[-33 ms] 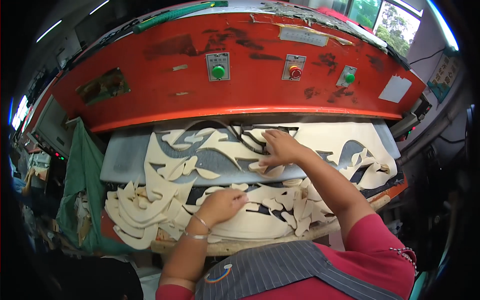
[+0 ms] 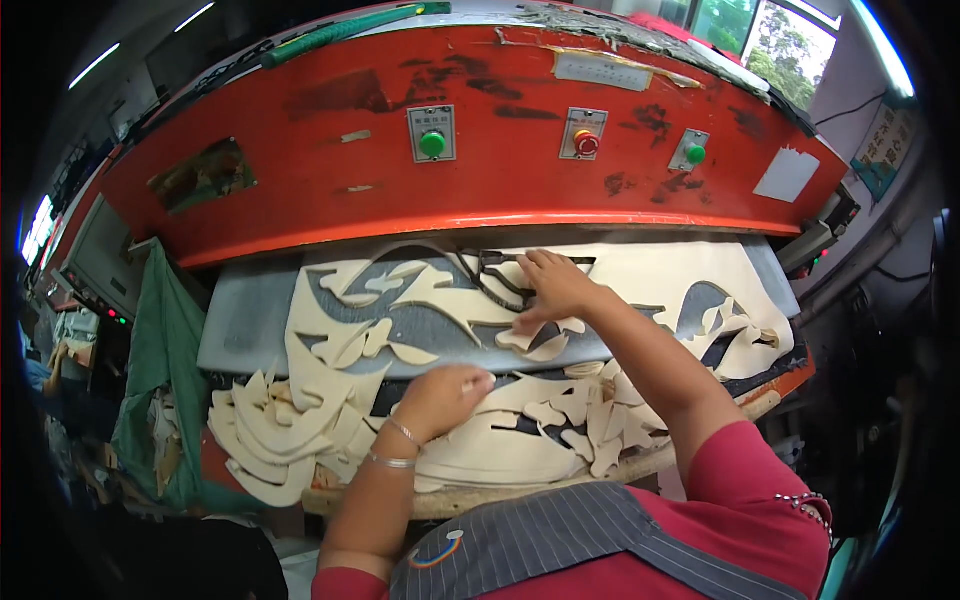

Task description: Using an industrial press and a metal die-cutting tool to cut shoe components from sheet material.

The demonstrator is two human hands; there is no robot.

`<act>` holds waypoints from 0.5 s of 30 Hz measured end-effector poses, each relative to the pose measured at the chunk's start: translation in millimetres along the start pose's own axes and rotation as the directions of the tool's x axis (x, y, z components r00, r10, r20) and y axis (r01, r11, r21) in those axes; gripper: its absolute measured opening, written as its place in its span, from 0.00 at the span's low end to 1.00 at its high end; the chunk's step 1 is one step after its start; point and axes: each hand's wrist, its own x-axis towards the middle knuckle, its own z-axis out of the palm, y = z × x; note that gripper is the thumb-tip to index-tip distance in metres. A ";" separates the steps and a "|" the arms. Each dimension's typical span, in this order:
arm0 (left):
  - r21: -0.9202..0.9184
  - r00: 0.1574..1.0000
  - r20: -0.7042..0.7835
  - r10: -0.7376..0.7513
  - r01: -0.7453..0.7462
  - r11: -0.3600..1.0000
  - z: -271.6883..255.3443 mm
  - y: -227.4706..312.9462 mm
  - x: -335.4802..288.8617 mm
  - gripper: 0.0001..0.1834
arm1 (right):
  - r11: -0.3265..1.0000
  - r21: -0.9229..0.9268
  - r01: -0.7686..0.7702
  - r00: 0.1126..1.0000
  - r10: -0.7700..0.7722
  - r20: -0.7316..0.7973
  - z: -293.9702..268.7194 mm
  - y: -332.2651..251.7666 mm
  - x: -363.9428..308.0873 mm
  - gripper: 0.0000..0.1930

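The black cutting die [image 2: 490, 258] is lying far-centre, its long axis running roughly left-right partly beneath the closer right hand [image 2: 560, 290], whose grip is standing apart; the left's [image 2: 440, 402] is curling, contents unclear.

Black frame [image 2: 491, 259] partly hidden by right hand [image 2: 562, 292], apron [image 2: 530, 540] cut off below

A dark, curved frame [image 2: 491, 260] lies near the far edge of a spread-out cream sheet [image 2: 660, 270] with curved gaps.
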 end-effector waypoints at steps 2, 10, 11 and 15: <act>0.091 0.997 -0.067 0.040 -0.033 0.995 -7.6 -26.5 48.6 0.13 | 0.994 -0.033 -0.105 0.984 0.108 0.139 8.1 7.3 43.2 0.56; 0.460 0.962 -0.265 0.061 0.071 0.885 15.5 -86.5 108.1 0.29 | 0.991 -0.078 -0.105 0.994 0.104 -0.018 -0.2 -11.0 53.7 0.48; 0.463 0.970 -0.241 0.042 0.077 0.883 15.5 -78.8 102.1 0.28 | 0.991 -0.088 -0.101 0.989 0.091 -0.117 0.7 -10.2 42.9 0.48; 0.514 0.992 -0.112 0.057 0.009 0.858 20.0 -57.9 51.7 0.30 | 0.995 0.097 0.002 0.996 0.007 -0.092 -12.4 -59.4 -52.2 0.55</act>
